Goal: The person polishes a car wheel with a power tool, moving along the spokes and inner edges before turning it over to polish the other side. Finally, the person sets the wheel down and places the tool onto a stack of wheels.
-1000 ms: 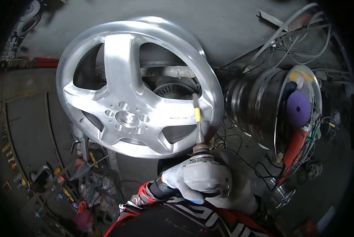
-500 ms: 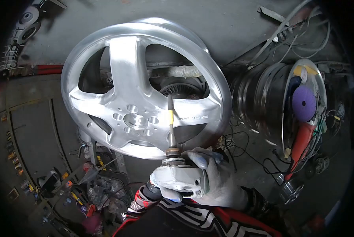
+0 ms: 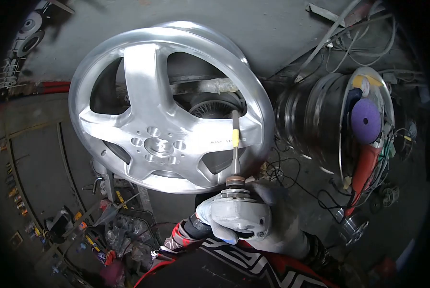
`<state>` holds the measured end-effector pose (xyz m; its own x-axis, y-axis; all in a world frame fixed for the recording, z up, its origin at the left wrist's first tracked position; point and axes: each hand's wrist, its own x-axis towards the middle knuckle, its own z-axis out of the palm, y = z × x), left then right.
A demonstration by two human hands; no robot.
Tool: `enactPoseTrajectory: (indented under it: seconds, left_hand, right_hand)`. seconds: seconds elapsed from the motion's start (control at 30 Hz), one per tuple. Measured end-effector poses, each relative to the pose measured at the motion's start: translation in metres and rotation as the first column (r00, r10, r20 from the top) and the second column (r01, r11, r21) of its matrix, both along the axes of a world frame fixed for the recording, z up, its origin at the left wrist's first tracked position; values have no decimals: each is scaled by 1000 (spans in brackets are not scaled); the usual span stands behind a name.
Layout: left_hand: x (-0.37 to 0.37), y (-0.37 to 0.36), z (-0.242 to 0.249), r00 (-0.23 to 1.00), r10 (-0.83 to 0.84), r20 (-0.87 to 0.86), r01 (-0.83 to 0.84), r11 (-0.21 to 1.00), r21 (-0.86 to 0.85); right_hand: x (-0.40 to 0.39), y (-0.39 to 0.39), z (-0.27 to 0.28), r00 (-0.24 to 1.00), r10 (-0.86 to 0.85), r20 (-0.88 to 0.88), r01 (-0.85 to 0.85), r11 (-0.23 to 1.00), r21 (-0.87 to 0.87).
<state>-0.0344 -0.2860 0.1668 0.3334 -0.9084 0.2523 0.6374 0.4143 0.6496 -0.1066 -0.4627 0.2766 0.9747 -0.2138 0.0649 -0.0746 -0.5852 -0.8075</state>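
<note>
A silver alloy wheel (image 3: 150,77) with wide spokes stands tilted in front of me, its spokes bright and polished. Both gloved hands are closed around a grey angle grinder (image 3: 239,213) below the wheel's lower right. A long shaft with a yellow band (image 3: 235,138) rises from the grinder, its tip over the right-hand spoke near the small lettering; contact cannot be told. My left hand (image 3: 219,231) wraps the grinder's left side, thumb across its front. On the right side, my right hand (image 3: 284,223) grips it, partly smeared by motion.
Another wheel (image 3: 311,117) lies on its side at the right. At its open end are a purple sanding disc (image 3: 366,121) and a red power tool (image 3: 367,165). Black cables (image 3: 320,197) trail below it. Plastic bags and small tools (image 3: 121,230) clutter the lower left.
Both hands have moved the grinder to the right, carrying the shaft's tip from the spoke's inner end toward its outer end. The whole view has shifted slightly.
</note>
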Motion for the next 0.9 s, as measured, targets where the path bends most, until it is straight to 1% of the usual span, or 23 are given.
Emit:
enactPoseTrajectory:
  seconds: [0.03, 0.07, 0.1, 0.13, 0.17, 0.2, 0.23, 0.27, 0.3, 0.33, 0.4, 0.43, 0.47, 0.5, 0.57, 0.63, 0.67, 0.73, 0.77, 0.8, 0.83, 0.87, 0.9]
  left_hand:
    - [9, 4, -6, 974, 33, 223, -24, 999, -42]
    - [9, 5, -3, 974, 31, 223, -23, 999, -39]
    - [7, 6, 4, 989, -43, -144, 37, 998, -41]
    - [3, 9, 9, 864, -112, -491, 92, 994, -64]
    - [-19, 34, -44, 944, -151, -292, 134, 988, -75]
    - [-22, 41, -50, 943, -155, -293, 140, 987, -74]
    - [-24, 47, -56, 979, -9, -206, 3, 999, -34]
    - [-22, 51, -58, 984, 137, -110, -139, 990, -8]
    - [-12, 57, -55, 997, 80, -14, -80, 997, -16]
    - [-10, 75, -58, 997, 76, -18, -76, 997, -15]
    - [-15, 105, -71, 990, 59, 131, -75, 989, 124]
    - [-8, 99, -89, 950, 171, 262, -143, 982, -123]
    - [0, 88, -84, 950, 170, 262, -142, 982, -122]
    - [6, 80, -74, 976, 138, 170, -125, 989, -84]
    - [20, 58, -34, 997, 80, -21, -81, 997, -15]
    - [29, 40, -1, 976, 32, -217, -24, 999, 43]
    - [29, 37, 4, 949, 13, -315, 8, 998, 65]
    - [0, 74, -54, 993, -91, -81, 101, 988, 117]
    - [3, 47, -30, 948, -74, -310, 51, 995, -81]
    - [2, 13, -6, 849, -100, -520, -45, 965, -259]
    - [-39, 21, -31, 777, 185, -601, -399, 884, -243]
    - [-27, 29, -27, 777, 187, -601, -400, 884, -243]
    - [-4, 45, -19, 911, 77, -405, -111, 992, -60]
  right_hand:
    - [2, 4, -1, 1000, -3, 3, 3, 1000, 17]
    - [4, 8, -1, 1000, -6, 7, 6, 999, 35]
    - [6, 11, -1, 1000, -9, 8, 9, 999, 38]
    - [10, 13, -1, 1000, 28, -12, -28, 997, -75]
    - [13, 16, -1, 997, 61, -37, -67, 980, -187]
    - [15, 21, -3, 998, 55, -38, -62, 981, -185]
    - [17, 25, -6, 998, 52, -33, -57, 985, -162]
    - [19, 29, -8, 998, 50, -28, -53, 989, -139]
    - [23, 30, -7, 996, 82, -34, -86, 983, -159]
    - [26, 32, -8, 996, 77, -37, -82, 984, -158]
    - [31, 34, -11, 992, 125, -18, -126, 986, -106]
    - [32, 36, -12, 989, 149, -5, -149, 986, -79]
    - [34, 38, -11, 989, 148, -5, -148, 986, -79]
    - [35, 40, -10, 989, 143, -32, -145, 985, -93]
    - [34, 41, -11, 989, 136, -57, -141, 984, -106]
    - [31, 40, -16, 991, 130, -29, -132, 987, -94]
    - [28, 37, -14, 991, 129, -31, -132, 987, -95]
    - [23, 30, -7, 997, 70, -15, -71, 981, -178]
    - [21, 29, -9, 999, 49, 20, -44, 973, -227]
    - [20, 28, -10, 999, 48, 20, -42, 972, -230]
    - [18, 27, -11, 998, 45, 40, -35, 975, -221]
    - [17, 26, -11, 997, 43, 61, -29, 977, -210]
    - [20, 26, -7, 998, 37, 50, -26, 979, -203]
